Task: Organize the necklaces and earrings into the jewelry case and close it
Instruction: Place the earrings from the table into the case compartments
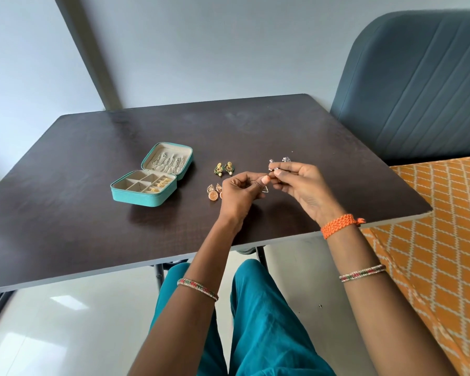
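On the dark surface (65,164) the teal jewelry case (149,183) lies open at about 9 o'clock from the hands, chains in its lid. At 12 o'clock of the left hand (239,194) sit the green-gold earrings (224,168); the round gold earrings (215,192) touch its 9 o'clock side. Both hands meet, fingers curled: the left hand pinches something tiny, and the right hand (299,185) pinches a silver earring (276,168).

Soft, even daylight; bright glare patches on the glossy floor (68,301); wide-angle bending at the edges; fine detail slightly soft.
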The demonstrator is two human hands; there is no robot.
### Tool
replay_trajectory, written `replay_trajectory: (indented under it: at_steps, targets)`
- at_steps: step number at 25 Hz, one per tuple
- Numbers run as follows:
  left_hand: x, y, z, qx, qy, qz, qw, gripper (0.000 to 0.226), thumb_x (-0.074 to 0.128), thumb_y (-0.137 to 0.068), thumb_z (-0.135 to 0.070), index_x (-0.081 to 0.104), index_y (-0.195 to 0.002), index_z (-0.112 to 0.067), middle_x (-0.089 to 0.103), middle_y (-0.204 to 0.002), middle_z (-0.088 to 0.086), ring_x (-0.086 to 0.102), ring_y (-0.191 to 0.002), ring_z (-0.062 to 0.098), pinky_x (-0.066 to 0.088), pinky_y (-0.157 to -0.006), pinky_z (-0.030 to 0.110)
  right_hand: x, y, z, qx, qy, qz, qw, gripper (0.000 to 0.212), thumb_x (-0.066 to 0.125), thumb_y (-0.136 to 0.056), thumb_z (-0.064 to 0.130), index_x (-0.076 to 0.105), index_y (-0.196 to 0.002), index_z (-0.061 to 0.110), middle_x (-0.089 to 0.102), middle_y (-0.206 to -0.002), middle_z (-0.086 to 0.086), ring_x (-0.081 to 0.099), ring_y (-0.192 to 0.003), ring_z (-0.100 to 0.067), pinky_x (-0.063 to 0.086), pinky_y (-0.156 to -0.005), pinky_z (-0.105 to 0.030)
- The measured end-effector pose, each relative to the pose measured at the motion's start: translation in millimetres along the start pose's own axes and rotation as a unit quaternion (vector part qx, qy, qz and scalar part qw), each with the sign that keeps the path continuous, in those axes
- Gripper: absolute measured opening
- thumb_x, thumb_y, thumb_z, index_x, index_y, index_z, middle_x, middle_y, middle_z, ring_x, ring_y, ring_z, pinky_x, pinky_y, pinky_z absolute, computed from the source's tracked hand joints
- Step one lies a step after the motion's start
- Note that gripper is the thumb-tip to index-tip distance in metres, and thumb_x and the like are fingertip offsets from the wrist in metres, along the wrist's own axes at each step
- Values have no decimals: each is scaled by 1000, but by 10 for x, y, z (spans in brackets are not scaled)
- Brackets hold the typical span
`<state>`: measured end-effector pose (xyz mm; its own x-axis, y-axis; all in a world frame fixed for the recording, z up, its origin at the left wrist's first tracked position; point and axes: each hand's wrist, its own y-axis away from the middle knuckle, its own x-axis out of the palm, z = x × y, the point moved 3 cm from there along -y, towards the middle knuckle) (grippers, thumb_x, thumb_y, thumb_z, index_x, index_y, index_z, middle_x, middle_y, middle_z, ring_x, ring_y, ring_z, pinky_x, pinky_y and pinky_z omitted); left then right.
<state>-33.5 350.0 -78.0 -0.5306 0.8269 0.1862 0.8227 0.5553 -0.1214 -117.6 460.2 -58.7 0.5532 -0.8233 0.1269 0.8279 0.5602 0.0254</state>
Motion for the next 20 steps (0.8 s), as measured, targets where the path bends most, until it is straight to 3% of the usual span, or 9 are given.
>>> replay_trajectory:
  at_steps: [6, 9, 12, 14, 17, 20]
  targets:
    - [-182, 221, -64, -88, -53, 25, 994, 13, 71, -79, 1, 67, -76, -10, 67, -58, -6, 61, -55, 3, 53, -60, 15, 32, 209, -38, -2, 160, 54, 986, 14, 64, -87, 6, 71, -98, 11, 72, -73, 6, 60, -64, -2, 44, -58, -16]
    - [-249, 315, -117, -68, -186, 30, 980, 8, 75, -78, -7, 68, -77, -9, 66, -64, 0, 62, -59, 10, 56, -60, 22, 66, 272, -123, 15, 162, 89, 983, 13, 62, -85, -4, 67, -94, 4, 72, -76, -10, 63, -57, -7, 53, -56, -18]
    - [-224, 265, -141, -23, -327, 24, 944, 4, 74, -79, -6, 70, -78, -9, 66, -63, 1, 62, -60, 15, 60, -67, 39, 73, 236, -181, -5, 197, 53, 979, 9, 64, -83, -7, 66, -91, -4, 64, -69, -13, 62, -52, -6, 55, -54, -18]
    - [-182, 212, -166, 1, -420, 14, 907, 5, 72, -77, -11, 72, -78, -17, 66, -65, -5, 64, -69, 16, 57, -69, 37, 93, 168, -185, -37, 245, 44, 968, 9, 68, -80, -6, 68, -86, 2, 65, -66, -7, 61, -54, -6, 53, -58, -18]
    - [-131, 140, -215, 23, -511, -8, 859, 8, 67, -79, -19, 72, -82, -24, 69, -83, -4, 62, -86, 21, 49, -68, 32, 85, 38, -192, -61, 279, 51, 957, 20, 72, -77, -4, 68, -74, 16, 68, -70, -9, 61, -62, -10, 50, -67, -25]
    - [-93, 31, -226, 30, -560, -6, 828, 15, 60, -80, -15, 69, -83, -27, 68, -95, 2, 61, -92, 28, 41, -68, 31, 58, -120, -211, -48, 337, 53, 939, 22, 75, -76, 3, 66, -70, 23, 65, -66, -6, 55, -62, -13, 44, -55, -26]
